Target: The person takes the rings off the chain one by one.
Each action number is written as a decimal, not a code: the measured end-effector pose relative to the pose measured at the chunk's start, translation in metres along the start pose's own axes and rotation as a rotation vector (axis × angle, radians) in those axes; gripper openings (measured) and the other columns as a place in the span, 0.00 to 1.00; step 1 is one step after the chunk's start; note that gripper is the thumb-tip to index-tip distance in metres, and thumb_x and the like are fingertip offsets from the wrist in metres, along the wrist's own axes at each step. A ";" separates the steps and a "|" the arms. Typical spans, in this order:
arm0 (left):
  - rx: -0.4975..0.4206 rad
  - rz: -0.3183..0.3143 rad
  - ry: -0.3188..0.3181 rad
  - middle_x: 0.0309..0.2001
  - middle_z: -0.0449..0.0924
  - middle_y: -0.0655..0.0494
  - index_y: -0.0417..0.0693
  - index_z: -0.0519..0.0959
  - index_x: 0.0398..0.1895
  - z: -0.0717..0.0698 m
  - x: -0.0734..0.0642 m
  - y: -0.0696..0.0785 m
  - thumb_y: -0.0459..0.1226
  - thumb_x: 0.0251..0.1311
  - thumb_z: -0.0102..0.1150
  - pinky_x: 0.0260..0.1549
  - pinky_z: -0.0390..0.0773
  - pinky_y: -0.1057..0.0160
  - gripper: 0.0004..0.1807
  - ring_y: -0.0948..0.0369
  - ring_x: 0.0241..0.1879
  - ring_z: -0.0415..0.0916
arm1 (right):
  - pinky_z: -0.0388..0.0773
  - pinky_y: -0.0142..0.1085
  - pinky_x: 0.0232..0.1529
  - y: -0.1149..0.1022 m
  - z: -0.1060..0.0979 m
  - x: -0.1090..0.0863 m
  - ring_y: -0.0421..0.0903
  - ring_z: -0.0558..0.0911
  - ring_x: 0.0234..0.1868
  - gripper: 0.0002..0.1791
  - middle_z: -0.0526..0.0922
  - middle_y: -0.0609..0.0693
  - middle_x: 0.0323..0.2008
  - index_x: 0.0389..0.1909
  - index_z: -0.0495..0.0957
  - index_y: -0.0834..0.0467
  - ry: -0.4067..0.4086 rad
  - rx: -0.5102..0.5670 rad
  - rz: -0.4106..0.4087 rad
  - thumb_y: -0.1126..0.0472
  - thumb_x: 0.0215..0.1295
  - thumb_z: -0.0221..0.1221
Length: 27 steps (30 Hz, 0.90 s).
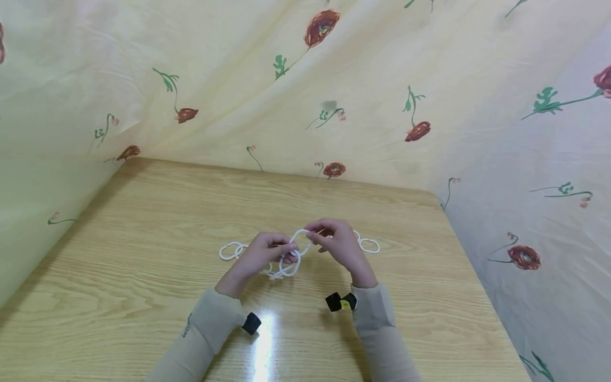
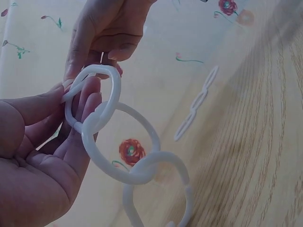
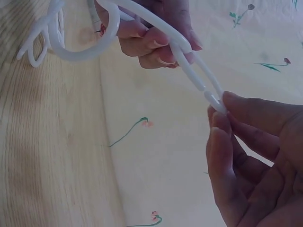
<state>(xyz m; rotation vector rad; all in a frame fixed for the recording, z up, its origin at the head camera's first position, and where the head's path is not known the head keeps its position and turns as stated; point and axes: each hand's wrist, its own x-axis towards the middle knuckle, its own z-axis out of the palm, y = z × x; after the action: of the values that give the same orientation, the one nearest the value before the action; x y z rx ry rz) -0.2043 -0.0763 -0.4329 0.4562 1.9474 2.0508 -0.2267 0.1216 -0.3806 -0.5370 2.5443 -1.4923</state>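
White plastic chain links [image 1: 289,273] hang joined together below my left hand [image 1: 262,254], which pinches the top link [image 2: 113,101] between thumb and fingers. Opposite it, my right hand [image 1: 338,243] grips the end of another white link [image 3: 194,75] with thumb and fingertips. A small gap shows in that link's side, close to the right fingertips [image 3: 220,120]. In the right wrist view the two held links meet at the left fingers. Those fingers partly hide where they meet, so I cannot tell exactly how they are joined.
On the wooden table [image 1: 172,212], more white links [image 1: 230,251] lie left of the left hand. Another short chain [image 1: 369,245] lies beyond the right hand. Flower-patterned cloth [image 1: 238,79] rises along the back and sides of the table.
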 end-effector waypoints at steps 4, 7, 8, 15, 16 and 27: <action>-0.018 -0.010 -0.019 0.30 0.82 0.47 0.26 0.76 0.39 0.000 -0.001 0.001 0.33 0.63 0.52 0.36 0.82 0.59 0.13 0.63 0.29 0.80 | 0.81 0.35 0.27 -0.001 0.000 0.000 0.46 0.79 0.32 0.10 0.81 0.55 0.35 0.42 0.80 0.61 -0.032 -0.039 0.008 0.61 0.61 0.60; -0.039 -0.007 -0.051 0.31 0.82 0.48 0.26 0.75 0.40 0.000 -0.002 0.000 0.33 0.64 0.52 0.37 0.82 0.59 0.14 0.62 0.31 0.81 | 0.82 0.38 0.28 -0.005 0.000 0.000 0.49 0.79 0.32 0.10 0.81 0.58 0.36 0.42 0.80 0.64 -0.039 -0.044 0.017 0.63 0.62 0.59; -0.046 -0.006 -0.064 0.31 0.82 0.48 0.26 0.75 0.40 0.000 -0.002 0.000 0.33 0.64 0.52 0.37 0.82 0.59 0.14 0.61 0.32 0.81 | 0.82 0.38 0.28 -0.009 0.000 -0.002 0.50 0.79 0.32 0.10 0.81 0.58 0.36 0.41 0.79 0.65 -0.040 -0.047 0.016 0.64 0.62 0.58; -0.074 -0.014 -0.110 0.32 0.82 0.48 0.28 0.75 0.40 0.000 -0.001 -0.001 0.34 0.64 0.52 0.35 0.82 0.59 0.13 0.60 0.33 0.81 | 0.82 0.40 0.29 -0.035 -0.002 -0.012 0.54 0.79 0.33 0.08 0.80 0.61 0.35 0.39 0.78 0.68 -0.039 -0.054 0.022 0.67 0.63 0.57; -0.072 -0.011 -0.112 0.32 0.82 0.47 0.28 0.75 0.40 0.000 -0.001 -0.001 0.34 0.64 0.52 0.34 0.82 0.60 0.13 0.59 0.33 0.81 | 0.82 0.39 0.29 -0.036 -0.002 -0.013 0.54 0.79 0.33 0.08 0.80 0.60 0.35 0.39 0.78 0.68 -0.036 -0.051 0.024 0.67 0.63 0.56; -0.012 -0.011 -0.112 0.39 0.82 0.38 0.32 0.75 0.42 0.001 -0.001 -0.001 0.32 0.59 0.58 0.27 0.78 0.67 0.12 0.61 0.31 0.79 | 0.82 0.38 0.29 -0.027 -0.002 -0.007 0.54 0.78 0.37 0.09 0.80 0.60 0.36 0.40 0.77 0.68 -0.005 -0.009 0.058 0.66 0.63 0.57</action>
<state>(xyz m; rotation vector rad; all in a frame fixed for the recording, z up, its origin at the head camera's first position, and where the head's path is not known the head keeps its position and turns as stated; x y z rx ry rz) -0.2031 -0.0758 -0.4335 0.5442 1.8683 1.9837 -0.2142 0.1142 -0.3565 -0.4634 2.5420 -1.4588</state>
